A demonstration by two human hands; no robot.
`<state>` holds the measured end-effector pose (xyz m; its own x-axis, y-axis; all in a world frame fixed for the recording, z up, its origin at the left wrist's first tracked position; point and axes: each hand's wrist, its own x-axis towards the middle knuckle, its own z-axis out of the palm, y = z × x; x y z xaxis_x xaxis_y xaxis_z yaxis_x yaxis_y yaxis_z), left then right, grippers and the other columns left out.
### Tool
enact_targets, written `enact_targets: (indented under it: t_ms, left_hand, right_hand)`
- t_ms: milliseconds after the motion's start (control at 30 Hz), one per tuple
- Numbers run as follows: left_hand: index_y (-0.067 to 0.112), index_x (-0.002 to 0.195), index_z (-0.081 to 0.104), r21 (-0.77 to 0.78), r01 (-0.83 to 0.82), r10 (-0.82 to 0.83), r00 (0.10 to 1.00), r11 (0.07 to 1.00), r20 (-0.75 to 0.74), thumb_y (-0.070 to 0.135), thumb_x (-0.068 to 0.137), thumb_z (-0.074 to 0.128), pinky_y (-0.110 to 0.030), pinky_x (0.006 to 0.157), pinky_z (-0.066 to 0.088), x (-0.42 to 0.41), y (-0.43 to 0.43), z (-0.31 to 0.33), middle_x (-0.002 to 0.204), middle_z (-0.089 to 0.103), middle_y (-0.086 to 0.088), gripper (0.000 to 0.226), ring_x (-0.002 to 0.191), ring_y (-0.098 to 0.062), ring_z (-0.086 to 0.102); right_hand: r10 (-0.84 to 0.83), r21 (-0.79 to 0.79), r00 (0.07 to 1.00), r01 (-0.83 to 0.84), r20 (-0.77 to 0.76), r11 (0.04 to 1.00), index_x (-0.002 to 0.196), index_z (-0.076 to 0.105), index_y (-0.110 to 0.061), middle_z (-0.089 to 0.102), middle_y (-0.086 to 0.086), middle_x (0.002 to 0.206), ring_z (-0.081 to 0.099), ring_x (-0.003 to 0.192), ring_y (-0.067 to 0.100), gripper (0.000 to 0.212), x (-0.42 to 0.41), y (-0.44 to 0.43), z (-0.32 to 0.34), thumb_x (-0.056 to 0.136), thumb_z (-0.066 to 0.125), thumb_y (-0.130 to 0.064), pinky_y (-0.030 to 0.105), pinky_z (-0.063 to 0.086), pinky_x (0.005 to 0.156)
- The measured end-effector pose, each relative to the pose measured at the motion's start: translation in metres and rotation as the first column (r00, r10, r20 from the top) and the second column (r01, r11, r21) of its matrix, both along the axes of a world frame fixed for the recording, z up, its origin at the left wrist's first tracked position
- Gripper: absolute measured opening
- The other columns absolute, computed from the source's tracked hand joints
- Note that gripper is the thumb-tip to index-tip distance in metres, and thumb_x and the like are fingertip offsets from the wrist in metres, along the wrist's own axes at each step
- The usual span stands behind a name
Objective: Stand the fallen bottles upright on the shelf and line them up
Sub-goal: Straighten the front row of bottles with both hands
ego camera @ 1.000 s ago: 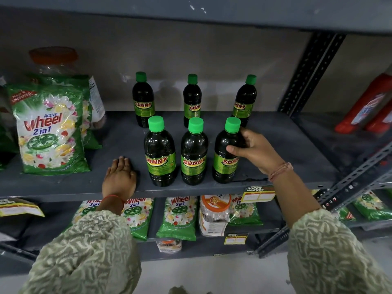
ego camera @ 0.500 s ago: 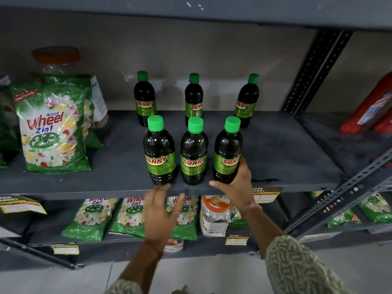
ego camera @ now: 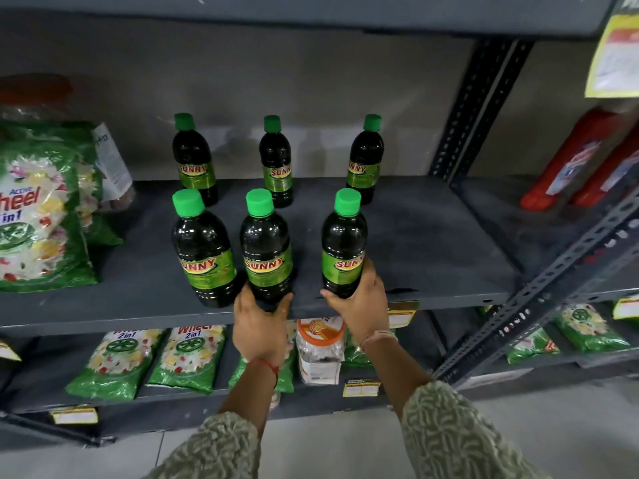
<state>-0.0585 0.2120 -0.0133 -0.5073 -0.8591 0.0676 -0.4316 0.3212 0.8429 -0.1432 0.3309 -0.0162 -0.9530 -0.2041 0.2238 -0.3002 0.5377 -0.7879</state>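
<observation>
Several dark bottles with green caps and green Sunny labels stand upright on the grey shelf (ego camera: 432,243) in two rows. In the front row are the left bottle (ego camera: 202,248), the middle bottle (ego camera: 265,245) and the right bottle (ego camera: 343,242). The back row holds a left bottle (ego camera: 194,159), a middle bottle (ego camera: 275,160) and a right bottle (ego camera: 364,159). My left hand (ego camera: 261,328) grips the base of the front middle bottle. My right hand (ego camera: 361,300) wraps the lower part of the front right bottle.
A green Wheel detergent bag (ego camera: 38,219) stands at the shelf's left. Red bottles (ego camera: 584,160) lie on the neighbouring shelf to the right, behind a slanted metal strut (ego camera: 539,292). More detergent bags (ego camera: 186,359) and a plastic jar (ego camera: 320,350) sit on the shelf below.
My left hand rose from below the shelf edge and closed on the front middle bottle. The front right bottle now stands further right, apart from the middle one, my right hand still on it.
</observation>
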Motion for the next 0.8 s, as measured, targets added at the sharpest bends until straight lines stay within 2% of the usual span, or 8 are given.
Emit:
enact_targets:
  t_ms: [200,400,633,700,767,800]
  left_hand:
    - [0.006,0.118,0.051,-0.103,0.064,-0.058,0.997,0.993,0.052,0.037,0.067,0.075,-0.044,0.076,0.051,-0.008,0.018,0.002,0.120,0.061,-0.017,0.064,0.103,-0.041,0.060]
    - [0.008,0.124,0.043,-0.077,0.074,-0.068,0.995,0.994,0.078,0.037,0.070,0.074,-0.044,0.075,0.051,-0.010,0.027,0.004,0.106,0.069,-0.023,0.068,0.096,-0.045,0.062]
    - [0.011,0.125,0.041,-0.085,0.111,-0.105,0.992,0.990,0.068,0.041,0.070,0.073,-0.042,0.073,0.052,-0.010,0.023,0.000,0.106,0.070,-0.018,0.070,0.096,-0.042,0.064]
    - [0.012,0.128,0.039,-0.090,0.138,-0.134,0.990,0.986,0.044,0.040,0.070,0.073,-0.042,0.074,0.053,-0.008,0.022,0.000,0.112,0.069,-0.017,0.073,0.098,-0.041,0.064]
    - [0.012,0.130,0.039,-0.113,0.142,-0.142,0.990,0.983,0.005,0.038,0.069,0.074,-0.040,0.073,0.053,-0.001,0.020,0.000,0.117,0.067,-0.015,0.076,0.097,-0.039,0.065]
    - [0.011,0.129,0.041,-0.134,0.125,-0.129,0.991,0.983,-0.024,0.037,0.068,0.075,-0.036,0.069,0.052,0.006,0.017,0.000,0.114,0.069,-0.014,0.074,0.091,-0.038,0.067]
  right_hand:
    - [-0.076,-0.006,0.997,0.076,0.002,0.997,0.134,0.036,-0.006,0.056,0.020,0.122,0.052,0.115,0.034,0.092,-0.027,0.057,-0.002,0.059,0.083,-0.031,0.044,0.046,0.097]
    - [-0.118,-0.029,0.993,0.118,-0.005,0.993,0.131,0.038,-0.008,0.058,0.017,0.120,0.054,0.112,0.031,0.091,-0.039,0.087,-0.006,0.056,0.084,-0.030,0.041,0.048,0.096]
    - [-0.112,-0.086,0.993,0.114,0.024,0.990,0.131,0.038,-0.011,0.059,0.014,0.122,0.056,0.113,0.029,0.090,-0.041,0.095,-0.013,0.056,0.082,-0.035,0.047,0.050,0.094]
    - [-0.098,-0.128,0.994,0.103,0.047,0.986,0.134,0.034,-0.013,0.053,0.014,0.129,0.050,0.121,0.028,0.099,-0.040,0.096,-0.014,0.054,0.080,-0.046,0.047,0.046,0.100]
    - [-0.159,-0.179,0.986,0.164,0.040,0.970,0.140,0.026,-0.015,0.037,0.015,0.144,0.034,0.134,0.027,0.108,-0.028,0.099,-0.014,0.053,0.073,-0.061,0.044,0.032,0.112]
    - [-0.213,-0.191,0.977,0.214,0.024,0.958,0.141,0.024,-0.016,0.028,0.017,0.148,0.026,0.137,0.024,0.108,-0.016,0.100,-0.013,0.056,0.065,-0.066,0.041,0.025,0.113]
